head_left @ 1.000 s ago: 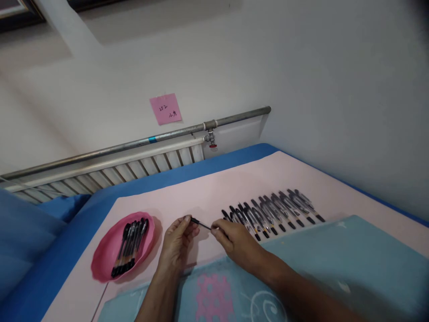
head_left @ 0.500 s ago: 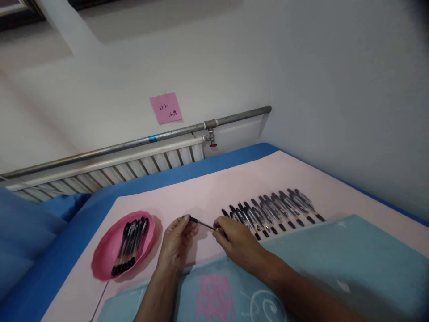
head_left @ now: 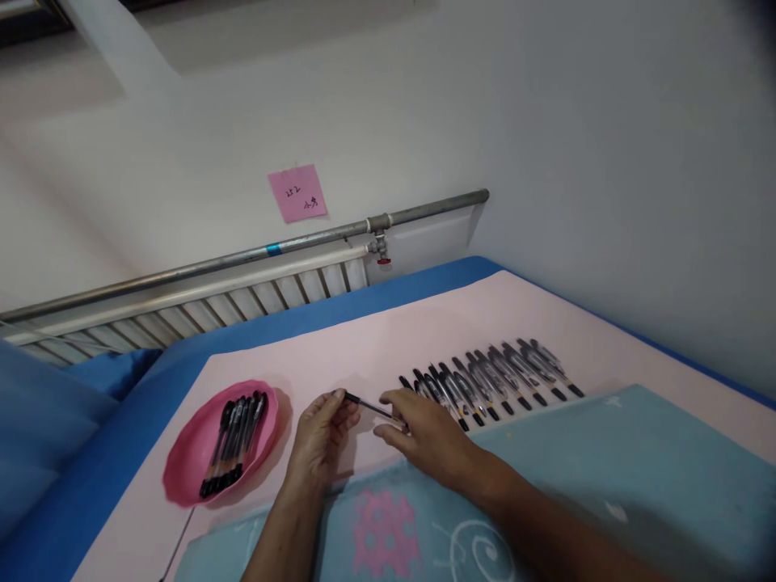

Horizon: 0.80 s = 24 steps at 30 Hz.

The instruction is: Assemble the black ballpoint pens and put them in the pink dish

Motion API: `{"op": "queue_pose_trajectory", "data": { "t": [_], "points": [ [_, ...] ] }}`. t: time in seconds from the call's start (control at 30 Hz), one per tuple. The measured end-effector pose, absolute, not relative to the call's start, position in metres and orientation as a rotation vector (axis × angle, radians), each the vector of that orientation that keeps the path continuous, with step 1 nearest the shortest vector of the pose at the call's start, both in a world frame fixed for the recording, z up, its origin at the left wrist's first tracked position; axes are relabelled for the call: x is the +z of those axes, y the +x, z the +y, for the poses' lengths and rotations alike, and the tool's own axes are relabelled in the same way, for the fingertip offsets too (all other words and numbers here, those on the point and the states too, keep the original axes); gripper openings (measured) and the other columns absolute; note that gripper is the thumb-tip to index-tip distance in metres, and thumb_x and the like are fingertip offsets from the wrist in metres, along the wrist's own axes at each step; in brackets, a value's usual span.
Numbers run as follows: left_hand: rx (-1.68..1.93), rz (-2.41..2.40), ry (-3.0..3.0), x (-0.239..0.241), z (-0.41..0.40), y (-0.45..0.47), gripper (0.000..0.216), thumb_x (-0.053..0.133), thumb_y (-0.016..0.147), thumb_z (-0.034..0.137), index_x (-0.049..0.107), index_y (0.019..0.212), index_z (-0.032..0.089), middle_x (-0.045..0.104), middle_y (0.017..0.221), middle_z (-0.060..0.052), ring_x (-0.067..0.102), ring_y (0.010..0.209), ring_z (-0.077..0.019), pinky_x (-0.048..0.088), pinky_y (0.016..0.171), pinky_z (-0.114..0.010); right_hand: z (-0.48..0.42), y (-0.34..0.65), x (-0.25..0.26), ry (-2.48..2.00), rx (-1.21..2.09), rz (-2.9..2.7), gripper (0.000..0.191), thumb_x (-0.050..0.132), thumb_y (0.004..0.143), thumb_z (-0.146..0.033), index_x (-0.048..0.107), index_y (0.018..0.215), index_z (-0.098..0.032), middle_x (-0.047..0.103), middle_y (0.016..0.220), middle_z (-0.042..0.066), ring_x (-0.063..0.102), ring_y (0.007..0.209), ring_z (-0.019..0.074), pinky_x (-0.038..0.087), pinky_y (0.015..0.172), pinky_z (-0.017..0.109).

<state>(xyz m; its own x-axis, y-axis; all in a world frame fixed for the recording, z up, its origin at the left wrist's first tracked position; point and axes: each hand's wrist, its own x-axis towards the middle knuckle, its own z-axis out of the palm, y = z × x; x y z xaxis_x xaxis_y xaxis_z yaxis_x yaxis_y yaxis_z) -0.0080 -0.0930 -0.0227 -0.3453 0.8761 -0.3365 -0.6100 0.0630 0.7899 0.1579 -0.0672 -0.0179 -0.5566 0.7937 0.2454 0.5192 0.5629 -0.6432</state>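
Note:
A slim pen with a black end slants down to the right between my two hands. My left hand is closed, its thumb and fingertips pinching the black end. Around the other end of the pen, my right hand has its thumb and index finger spread apart; whether the palm side touches the pen I cannot tell. Beyond the right hand lies a slanting row of black-and-clear pens, partly covered by that hand. To the left, several assembled-looking pens lie side by side in a pink scalloped bowl.
The pale pink tabletop sheet lies over a blue cover. A light blue patterned cloth spreads along the near side. Behind stand a radiator, a metal pipe and the wall with a pink note.
My right thumb and index finger have parted from their grip on the pen's lower end. The left hand keeps its pinch in nearly the same spot.

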Motion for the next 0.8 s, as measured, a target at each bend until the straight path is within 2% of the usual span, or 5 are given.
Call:
{"op": "queue_pose_trajectory", "data": {
  "t": [0.2,0.33,0.43,0.63,0.8],
  "points": [
    [1.564,1.108,0.345,-0.0259,-0.0926,-0.0077,0.012,0.070,0.063,0.014,0.060,0.070,0.011,0.065,0.061,-0.003,0.063,0.058,-0.0117,0.053,0.057,-0.021,-0.0662,0.1580,-0.0195,-1.048,0.691,-2.293,0.017,0.038,0.086,-0.024,0.054,0.082,-0.018,0.057,0.076,0.002,0.051,0.069,0.0126,0.032,0.061,0.022],
    [1.563,1.098,0.347,-0.0314,-0.0907,-0.0082,0.014,0.071,0.062,0.015,0.060,0.070,0.011,0.065,0.060,-0.003,0.063,0.058,-0.0116,0.052,0.056,-0.020,-0.0661,0.1567,-0.0198,-1.033,0.658,-2.315,0.012,0.050,0.079,-0.023,0.053,0.089,-0.018,0.057,0.083,0.003,0.050,0.073,0.0135,0.033,0.062,0.022],
    [1.551,1.102,0.371,-0.0323,-0.0902,-0.0075,0.014,0.071,0.062,0.015,0.060,0.069,0.011,0.064,0.059,-0.003,0.062,0.057,-0.0113,0.051,0.056,-0.020,-0.0658,0.1564,-0.0193,-1.053,0.679,-2.294,0.008,0.046,0.081,-0.021,0.053,0.081,-0.018,0.057,0.078,0.002,0.050,0.070,0.0128,0.032,0.060,0.022],
    [1.565,1.057,0.442,-0.0254,-0.0914,-0.0075,0.017,0.072,0.060,0.016,0.061,0.070,0.011,0.064,0.062,-0.002,0.061,0.059,-0.0105,0.052,0.059,-0.021,-0.0632,0.1573,-0.0171,-1.074,1.114,-2.132,0.027,0.035,0.086,-0.028,0.055,0.070,-0.018,0.053,0.058,-0.001,0.047,0.053,0.0104,0.031,0.051,0.021],
    [1.561,1.081,0.404,-0.0285,-0.0915,-0.0072,0.017,0.073,0.059,0.017,0.060,0.069,0.012,0.063,0.060,-0.001,0.061,0.057,-0.0103,0.051,0.057,-0.021,-0.0635,0.1577,-0.0146,-1.077,1.011,-2.106,0.018,0.054,0.075,-0.030,0.057,0.090,-0.019,0.056,0.068,-0.002,0.049,0.061,0.0109,0.031,0.053,0.020]
  ]
}}
